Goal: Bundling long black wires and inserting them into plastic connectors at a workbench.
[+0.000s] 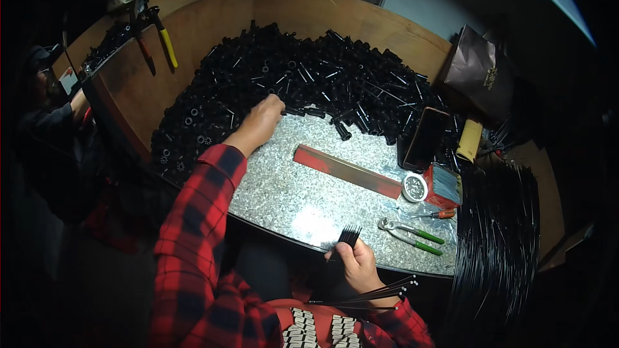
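Observation:
My left hand (259,124) reaches to the near edge of a large heap of small black tubular parts (309,67). Its fingers are curled together there, and what they pinch, if anything, is hidden. Close to the table's front edge, my right hand (360,266) is closed around a bundle of thin black cables (349,235). Their ends stand up in a tight row above the thumb, while other lengths with pale tips pass by the wrist. A long red and brown bar (348,171) lies on the speckled tabletop (271,187) between the hands.
To the right are green-handled pincers (412,237), a screwdriver (442,214), a small white cup (414,187), a red box (443,187) and a phone (425,138). Long black cables (496,232) hang over the right side. Wooden boards (213,9) wall the back. Another person (55,122) is at left.

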Demonstrator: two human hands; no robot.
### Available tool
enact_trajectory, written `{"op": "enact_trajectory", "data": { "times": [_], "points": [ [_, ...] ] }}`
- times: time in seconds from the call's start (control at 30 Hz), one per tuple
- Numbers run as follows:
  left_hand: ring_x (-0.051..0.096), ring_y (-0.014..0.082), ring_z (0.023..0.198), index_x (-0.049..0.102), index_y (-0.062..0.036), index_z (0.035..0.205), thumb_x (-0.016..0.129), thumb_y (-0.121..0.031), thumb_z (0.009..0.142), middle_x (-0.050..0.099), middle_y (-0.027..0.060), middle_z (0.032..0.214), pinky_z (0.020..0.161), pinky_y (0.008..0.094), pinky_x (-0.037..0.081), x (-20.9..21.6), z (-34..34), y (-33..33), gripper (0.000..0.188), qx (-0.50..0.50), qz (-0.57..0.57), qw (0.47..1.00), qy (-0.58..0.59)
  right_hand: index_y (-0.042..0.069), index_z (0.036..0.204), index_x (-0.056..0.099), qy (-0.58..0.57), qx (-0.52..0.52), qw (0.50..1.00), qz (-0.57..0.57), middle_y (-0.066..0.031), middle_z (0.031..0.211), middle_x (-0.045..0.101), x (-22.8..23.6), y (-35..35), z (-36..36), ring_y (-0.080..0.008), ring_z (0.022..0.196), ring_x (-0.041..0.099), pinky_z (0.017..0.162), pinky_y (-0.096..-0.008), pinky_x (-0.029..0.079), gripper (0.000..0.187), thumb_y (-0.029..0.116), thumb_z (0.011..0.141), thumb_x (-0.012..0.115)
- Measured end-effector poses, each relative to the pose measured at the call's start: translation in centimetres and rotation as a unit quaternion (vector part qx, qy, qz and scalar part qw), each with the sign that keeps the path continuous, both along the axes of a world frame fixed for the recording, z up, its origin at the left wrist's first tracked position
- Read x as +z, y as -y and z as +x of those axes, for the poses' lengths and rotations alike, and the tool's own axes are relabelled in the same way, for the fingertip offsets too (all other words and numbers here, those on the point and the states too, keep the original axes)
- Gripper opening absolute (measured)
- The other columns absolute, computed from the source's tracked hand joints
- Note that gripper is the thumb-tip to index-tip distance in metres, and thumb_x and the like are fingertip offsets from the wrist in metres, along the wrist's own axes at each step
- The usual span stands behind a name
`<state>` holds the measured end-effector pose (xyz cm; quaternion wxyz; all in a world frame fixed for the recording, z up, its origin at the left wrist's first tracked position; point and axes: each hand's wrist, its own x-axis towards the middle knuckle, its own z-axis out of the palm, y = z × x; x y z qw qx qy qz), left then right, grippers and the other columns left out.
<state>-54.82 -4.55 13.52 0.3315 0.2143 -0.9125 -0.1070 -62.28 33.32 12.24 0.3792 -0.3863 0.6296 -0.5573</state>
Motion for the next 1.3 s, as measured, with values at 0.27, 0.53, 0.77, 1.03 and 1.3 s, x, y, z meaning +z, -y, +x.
{"op": "enact_trajectory", "data": {
  "times": [0.27, 0.53, 0.77, 1.03, 1.3],
  "points": [
    [0.047, 0.0305, 0.119, 0.069, 0.0001, 0.091, 0.068, -0.012, 0.078, 0.052, 0.0161, 0.124, 0.096, 0.0401, 0.040, -1.6, -3.0, -0.5, 0.018, 0.015, -0.081, 0.995, 0.063, 0.000, 0.090, 0.057, -0.036, 0.013, 0.999, -0.008, -0.0064, 0.079, 0.067, 0.6, 0.1, 0.1, -0.0115, 0.071, 0.062, 0.066, -0.0254, 0.050, 0.022, 0.018, 0.098, 0.047],
    [0.049, 0.0293, 0.112, 0.069, -0.0032, 0.089, 0.069, -0.017, 0.078, 0.054, 0.0133, 0.108, 0.094, 0.0406, 0.040, -1.7, -3.1, 0.5, 0.018, -0.008, -0.059, 0.995, 0.080, -0.001, 0.090, 0.057, -0.037, 0.019, 0.999, -0.008, -0.0066, 0.078, 0.067, 0.4, 0.4, -0.1, -0.0122, 0.071, 0.062, 0.066, -0.0262, 0.050, 0.022, 0.017, 0.098, 0.046],
    [0.049, 0.0278, 0.106, 0.070, -0.0070, 0.088, 0.068, -0.023, 0.079, 0.056, 0.0117, 0.116, 0.089, 0.0418, 0.041, -0.9, -2.4, -0.2, 0.018, 0.034, -0.129, 0.986, 0.105, -0.001, 0.090, 0.058, -0.051, 0.017, 0.999, -0.005, -0.0066, 0.079, 0.067, 0.7, 0.5, -0.1, -0.0121, 0.072, 0.063, 0.067, -0.0264, 0.050, 0.023, 0.017, 0.098, 0.046],
    [0.056, 0.0360, 0.097, 0.068, -0.0029, 0.085, 0.072, -0.014, 0.075, 0.059, 0.0172, 0.093, 0.083, 0.0452, 0.046, -1.4, -1.8, -0.8, 0.016, 0.001, -0.011, 0.997, 0.075, -0.001, 0.088, 0.059, -0.056, 0.011, 0.998, -0.007, -0.0079, 0.075, 0.067, 0.4, 0.3, 0.1, -0.0147, 0.070, 0.064, 0.066, -0.0279, 0.050, 0.024, 0.019, 0.097, 0.049],
    [0.060, 0.0374, 0.078, 0.059, 0.0005, 0.077, 0.075, -0.014, 0.070, 0.060, 0.0195, 0.079, 0.069, 0.0424, 0.048, -2.2, -0.8, -1.8, 0.022, 0.045, 0.043, 0.998, 0.010, -0.001, 0.091, 0.058, -0.056, 0.010, 0.998, 0.000, -0.0065, 0.077, 0.066, 0.9, 0.4, 0.2, -0.0126, 0.071, 0.063, 0.066, -0.0271, 0.050, 0.021, 0.015, 0.098, 0.047]
  ]
}}
